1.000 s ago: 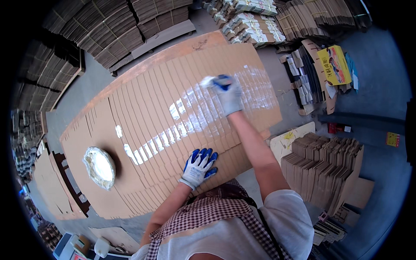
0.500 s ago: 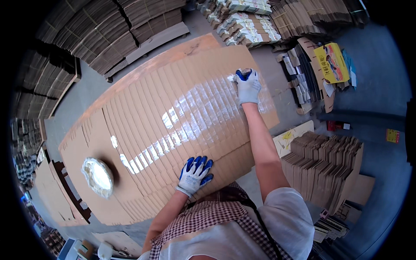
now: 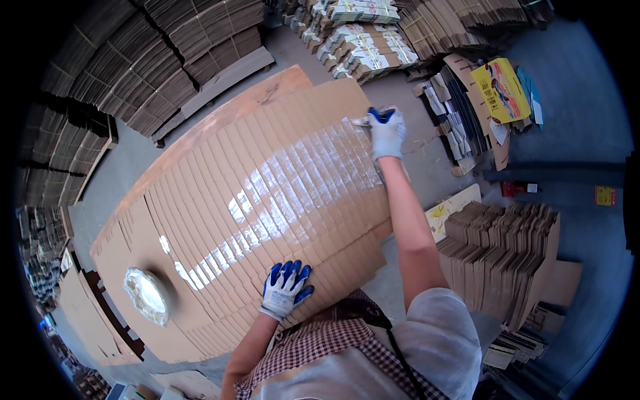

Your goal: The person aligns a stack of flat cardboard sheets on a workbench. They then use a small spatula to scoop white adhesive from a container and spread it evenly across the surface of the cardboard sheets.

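Left hand (image 3: 285,290): gloved, fingers extended, slightly spread, resting on overlapping cardboard sheets (image 3: 207,190) near the body-side edge. Right hand (image 3: 388,133): fingers curled around a pale object (image 3: 361,122), kind unclear, protruding leftward past them at the sheets' right end.

Free room spans the central cardboard (image 3: 215,187); leftward, the bowl (image 3: 146,297) obstructs.

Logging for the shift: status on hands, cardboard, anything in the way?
Left hand open, resting on cardboard sheets. Right hand gripping blurred pale item at their right end. Sheets fanned, shiny across the middle. Bowl at left, clear of hands.
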{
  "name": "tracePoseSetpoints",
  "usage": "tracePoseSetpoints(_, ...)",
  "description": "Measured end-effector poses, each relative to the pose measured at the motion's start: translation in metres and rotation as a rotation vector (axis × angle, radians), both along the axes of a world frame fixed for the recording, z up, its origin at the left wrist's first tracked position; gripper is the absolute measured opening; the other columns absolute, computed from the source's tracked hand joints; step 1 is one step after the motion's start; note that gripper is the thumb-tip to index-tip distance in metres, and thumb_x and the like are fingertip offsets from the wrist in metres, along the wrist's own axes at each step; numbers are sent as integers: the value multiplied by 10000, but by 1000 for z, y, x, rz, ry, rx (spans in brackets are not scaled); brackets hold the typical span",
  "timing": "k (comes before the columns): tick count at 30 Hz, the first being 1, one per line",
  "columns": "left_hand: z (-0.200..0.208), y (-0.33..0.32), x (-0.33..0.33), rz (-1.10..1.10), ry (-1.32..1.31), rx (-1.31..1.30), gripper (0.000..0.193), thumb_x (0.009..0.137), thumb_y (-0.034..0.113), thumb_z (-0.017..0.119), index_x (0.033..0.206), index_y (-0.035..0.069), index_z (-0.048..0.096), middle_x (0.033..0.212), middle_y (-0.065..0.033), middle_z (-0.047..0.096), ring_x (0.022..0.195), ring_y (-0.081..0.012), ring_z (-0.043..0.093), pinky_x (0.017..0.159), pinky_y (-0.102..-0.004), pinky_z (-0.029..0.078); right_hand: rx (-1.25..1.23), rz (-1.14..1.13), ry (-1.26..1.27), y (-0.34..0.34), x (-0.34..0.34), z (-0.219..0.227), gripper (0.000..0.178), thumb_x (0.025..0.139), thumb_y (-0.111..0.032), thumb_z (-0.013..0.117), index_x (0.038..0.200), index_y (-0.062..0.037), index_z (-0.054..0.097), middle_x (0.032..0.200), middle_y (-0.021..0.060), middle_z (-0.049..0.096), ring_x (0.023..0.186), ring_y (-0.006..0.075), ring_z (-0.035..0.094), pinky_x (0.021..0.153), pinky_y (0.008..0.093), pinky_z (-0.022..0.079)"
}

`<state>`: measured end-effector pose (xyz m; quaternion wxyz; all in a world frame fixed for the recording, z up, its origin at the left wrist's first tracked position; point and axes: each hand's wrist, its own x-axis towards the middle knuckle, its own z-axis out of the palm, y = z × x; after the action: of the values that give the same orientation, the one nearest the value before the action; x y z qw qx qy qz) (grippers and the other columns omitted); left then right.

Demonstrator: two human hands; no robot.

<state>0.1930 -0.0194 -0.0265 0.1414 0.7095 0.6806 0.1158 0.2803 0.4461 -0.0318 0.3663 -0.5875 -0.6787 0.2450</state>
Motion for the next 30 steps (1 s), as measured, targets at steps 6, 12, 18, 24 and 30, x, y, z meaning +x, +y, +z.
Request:
tracePoseSetpoints(6, 2, 1, 0, -21, 3, -27, 607, 915, 508, 608, 1417, 172, 548, 1400, -98, 543, 1257, -283, 521, 1100, -505, 370, 5, 155, -187, 24, 1, -33, 455, 806, -337, 800, 1105, -52, 609, 1100, 177, 639, 992, 384, 652, 866, 460, 520)
tracePoseSetpoints(12, 2, -1, 0, -2, 0, -41, 596, 913, 499, 617, 1406, 169, 559, 1421, -93, 536, 1254, -282, 525, 1105, -510, 365, 28, 61, -401, 45, 13, -3, 484, 846, -409, 735, 1165, -67, 609, 1175, 180, 626, 1044, 398, 649, 877, 477, 522)
tracePoseSetpoints(18, 3, -2, 1, 2, 8, -35, 600, 914, 509, 612, 1405, 168, 564, 1433, -92, 530, 1275, -274, 522, 1119, -508, 351, -29, 120, -460, 29, 7, 12, 494, 828, -380, 759, 1179, -73, 596, 1206, 174, 622, 1017, 397, 662, 874, 466, 531)
tracePoseSetpoints(24, 0, -2, 0, -16, 12, 8, 615, 889, 516, 642, 1398, 179, 567, 1432, -101, 530, 1272, -300, 517, 1112, -530, 353, 8, 426, -366, -41, 35, -5, 352, 858, -259, 742, 1121, -78, 596, 1055, 204, 640, 944, 398, 667, 829, 474, 539)
tracePoseSetpoints(30, 2, -1, 0, -7, 0, -13, 626, 896, 514, 628, 1409, 165, 552, 1417, -103, 536, 1269, -291, 519, 1116, -529, 347, -76, 251, -314, -31, 38, 25, 391, 839, -303, 764, 1093, -55, 601, 1049, 208, 645, 982, 385, 656, 841, 476, 520)
